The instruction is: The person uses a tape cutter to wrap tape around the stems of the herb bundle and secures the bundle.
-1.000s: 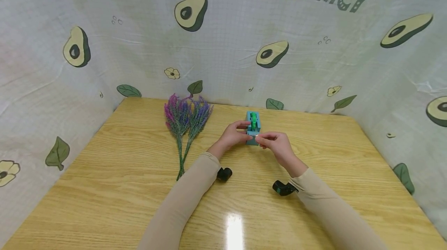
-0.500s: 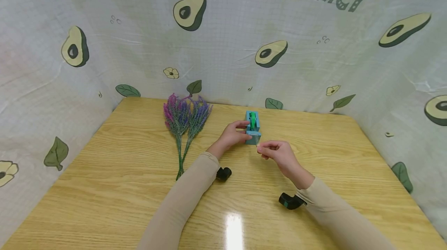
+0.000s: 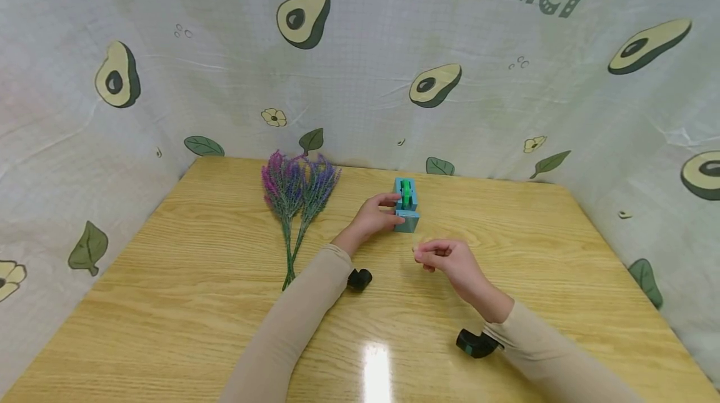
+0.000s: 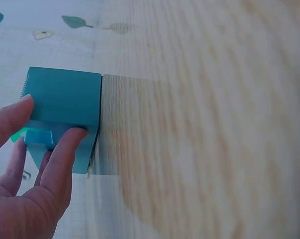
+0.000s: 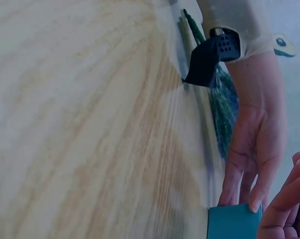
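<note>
A blue tape dispenser (image 3: 406, 222) with a green reel (image 3: 406, 193) stands toward the back of the table. My left hand (image 3: 374, 215) grips it from the left side. In the left wrist view, the fingers (image 4: 65, 154) and thumb lie around the dispenser's body (image 4: 65, 97), and its toothed edge shows at the left. Nearer to me, my right hand (image 3: 450, 259) pinches the end of a clear tape between thumb and forefinger. Only a faint glint of the tape (image 3: 415, 248) shows at the fingertips. In the right wrist view, that hand (image 5: 291, 209) is partly cut off by the frame.
Purple and violet artificial lavender stems (image 3: 292, 203) lie left of the left hand. A black wrist camera (image 3: 359, 279) sits under the left forearm, another black camera (image 3: 475, 343) under the right. A pale cloth (image 3: 360, 65) printed with avocados hangs behind the wooden table (image 3: 169, 278).
My right hand has drawn back from the dispenser toward me, its fingertips pinching the tape. The left hand keeps its grip, and the dispenser stays in place.
</note>
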A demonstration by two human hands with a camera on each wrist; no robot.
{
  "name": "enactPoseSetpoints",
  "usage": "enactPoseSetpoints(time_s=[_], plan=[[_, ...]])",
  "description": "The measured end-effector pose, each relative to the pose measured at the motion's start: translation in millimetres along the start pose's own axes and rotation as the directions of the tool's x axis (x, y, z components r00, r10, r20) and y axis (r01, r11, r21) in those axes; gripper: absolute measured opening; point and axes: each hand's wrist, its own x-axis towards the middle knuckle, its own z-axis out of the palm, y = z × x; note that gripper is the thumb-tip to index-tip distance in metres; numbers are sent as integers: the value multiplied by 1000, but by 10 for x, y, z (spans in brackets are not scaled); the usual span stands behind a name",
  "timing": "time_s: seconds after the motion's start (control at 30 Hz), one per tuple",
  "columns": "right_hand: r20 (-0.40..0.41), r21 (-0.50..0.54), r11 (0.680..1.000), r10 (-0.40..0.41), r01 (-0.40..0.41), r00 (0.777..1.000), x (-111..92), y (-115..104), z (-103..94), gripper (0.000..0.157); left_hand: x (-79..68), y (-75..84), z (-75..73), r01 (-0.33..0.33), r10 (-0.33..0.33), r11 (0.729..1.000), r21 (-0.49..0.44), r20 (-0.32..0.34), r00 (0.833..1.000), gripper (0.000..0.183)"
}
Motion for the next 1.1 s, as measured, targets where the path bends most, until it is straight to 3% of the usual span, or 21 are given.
enactPoseSetpoints(time_s=[0.47, 0.87, 1.1], plan=[[12, -12, 1000, 20, -20, 1000, -157, 23, -1, 26, -26, 42, -9, -3, 3, 1000, -9, 6, 1000, 52], [100, 24, 1000, -6, 3, 995, -257, 16, 15, 30, -27, 48, -20, 12, -11, 999, -41, 34, 999, 56], [123, 19, 1000, -5, 3, 992, -297, 28, 31, 31, -15, 25, -12, 12, -12, 1000, -22, 17, 1000, 53]])
